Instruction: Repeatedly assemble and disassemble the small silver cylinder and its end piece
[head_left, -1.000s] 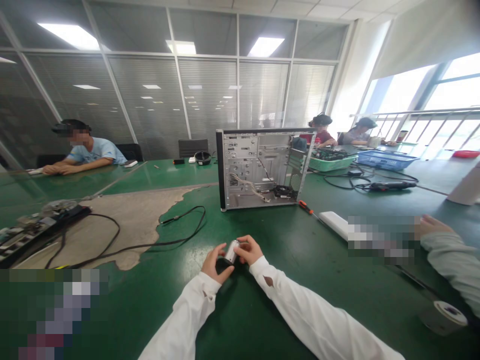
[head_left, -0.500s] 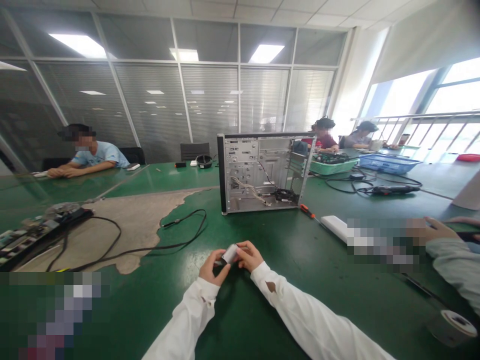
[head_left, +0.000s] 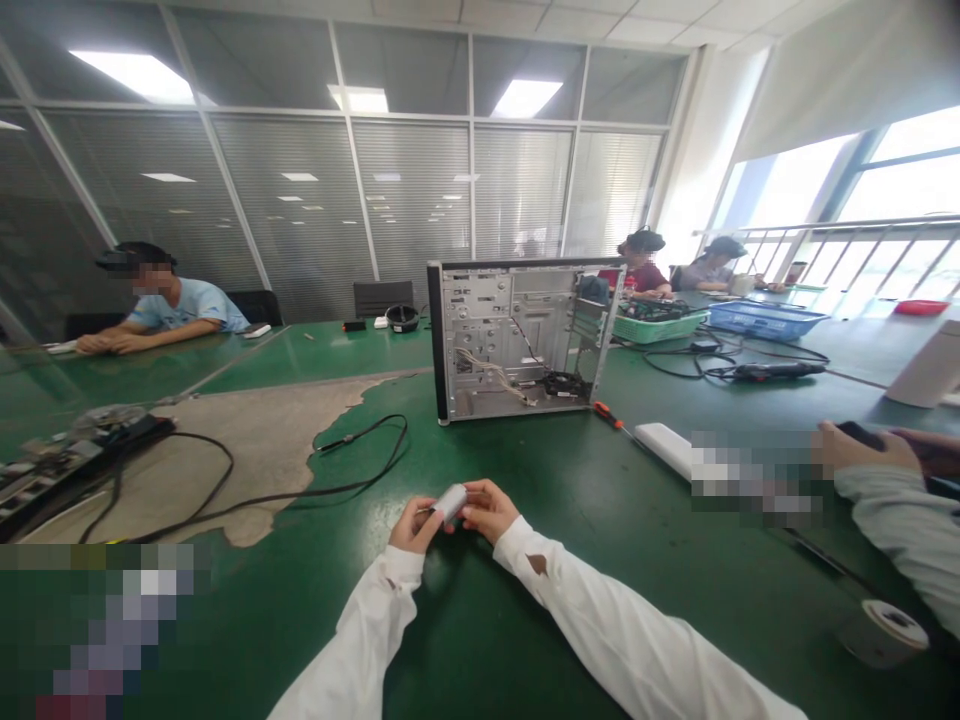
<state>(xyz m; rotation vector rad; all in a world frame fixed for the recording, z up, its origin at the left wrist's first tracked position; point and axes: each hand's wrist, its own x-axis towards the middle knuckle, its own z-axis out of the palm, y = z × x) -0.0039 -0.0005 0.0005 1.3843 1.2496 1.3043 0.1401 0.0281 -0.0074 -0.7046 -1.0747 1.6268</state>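
My left hand (head_left: pixel 411 526) and my right hand (head_left: pixel 489 510) meet low over the green table (head_left: pixel 525 620), both closed round a small silver-white cylinder (head_left: pixel 451 500) held between the fingertips. White sleeves cover both my arms. An open computer case (head_left: pixel 517 338) stands upright on the table beyond my hands, its side panel off and loose wires and a fan showing inside.
A black cable (head_left: pixel 315 480) loops over a worn patch left of the case. An orange-handled screwdriver (head_left: pixel 609 415) and a white bar (head_left: pixel 664 446) lie to the right. Another person's hand (head_left: pixel 855 450) rests at far right, a tape roll (head_left: pixel 885 630) near it. Several people sit at the far tables.
My hands have turned the small cylinder between the fingers and it now lies more on its side. The person's hand at right has shifted slightly.
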